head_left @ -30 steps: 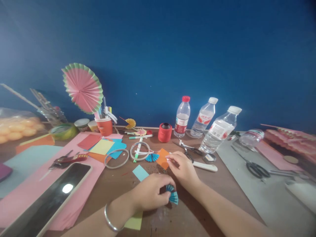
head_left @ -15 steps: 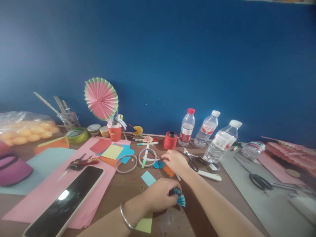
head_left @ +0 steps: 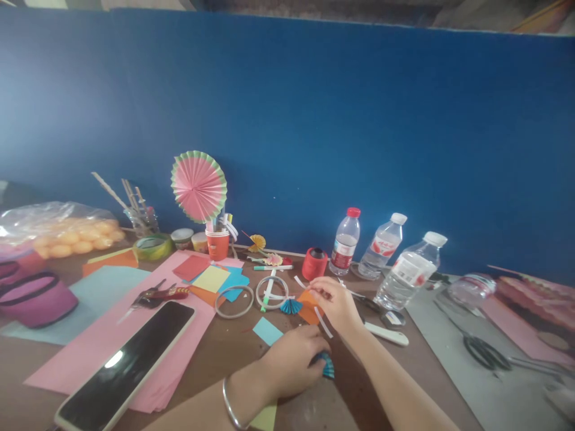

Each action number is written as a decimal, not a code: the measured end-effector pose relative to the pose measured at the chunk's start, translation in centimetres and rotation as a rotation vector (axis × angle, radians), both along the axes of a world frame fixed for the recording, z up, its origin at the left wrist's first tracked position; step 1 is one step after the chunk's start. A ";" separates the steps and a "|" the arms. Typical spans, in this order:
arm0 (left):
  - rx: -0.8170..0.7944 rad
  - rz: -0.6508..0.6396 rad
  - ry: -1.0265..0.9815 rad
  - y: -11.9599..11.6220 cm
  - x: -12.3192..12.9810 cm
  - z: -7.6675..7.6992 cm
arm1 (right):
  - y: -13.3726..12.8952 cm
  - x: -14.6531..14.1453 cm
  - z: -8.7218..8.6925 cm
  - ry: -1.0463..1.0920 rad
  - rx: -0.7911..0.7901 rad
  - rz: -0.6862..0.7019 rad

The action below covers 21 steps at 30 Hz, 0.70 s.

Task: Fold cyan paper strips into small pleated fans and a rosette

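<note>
My left hand (head_left: 294,359), with a silver bangle on its wrist, is closed around a small pleated blue paper fan (head_left: 328,365); part of the fan is hidden by the fingers. My right hand (head_left: 332,302) pinches the end of a short white strip (head_left: 299,282) above an orange paper square (head_left: 309,307). Another white strip (head_left: 323,323) lies under that hand. A second blue pleated fan (head_left: 291,306) rests left of the right fingertips. Near the left hand are a light blue paper piece (head_left: 268,331) and a yellow sheet (head_left: 266,417) partly beneath the forearm.
A phone (head_left: 126,365) lies on pink paper (head_left: 179,368) at left. Behind stand a watermelon-coloured fan (head_left: 199,187) in a red cup (head_left: 218,245), a red thread spool (head_left: 314,264) and water bottles (head_left: 345,242). A white-handled cutter (head_left: 386,333) and scissors (head_left: 485,353) are at right.
My right hand has drawn back from beside the blue fan on the table, and a white strip now shows at its fingertips. The left hand has turned over its fan, covering more. The view has tilted upward.
</note>
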State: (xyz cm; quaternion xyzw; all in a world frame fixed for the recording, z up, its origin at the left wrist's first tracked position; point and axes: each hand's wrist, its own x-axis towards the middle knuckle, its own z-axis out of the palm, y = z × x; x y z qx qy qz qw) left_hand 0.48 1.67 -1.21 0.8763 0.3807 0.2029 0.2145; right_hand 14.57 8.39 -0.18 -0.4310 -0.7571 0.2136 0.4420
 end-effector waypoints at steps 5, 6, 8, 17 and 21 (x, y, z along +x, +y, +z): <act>-0.041 0.122 -0.136 0.5 -0.1 0.4 | -0.8 0.1 1.0 0.119 0.025 -0.046; -0.054 0.141 -0.171 0.5 -0.1 0.5 | -0.9 0.1 1.2 0.140 0.028 -0.044; -0.083 0.165 -0.232 0.5 -0.1 0.8 | -1.1 0.1 1.5 0.203 0.022 -0.012; -0.144 0.364 -0.505 1.1 -0.3 0.0 | -1.4 -0.5 2.2 0.551 -0.203 0.157; -0.343 0.367 -0.812 2.0 -0.3 -0.4 | -1.9 -1.3 2.4 0.645 -0.277 0.247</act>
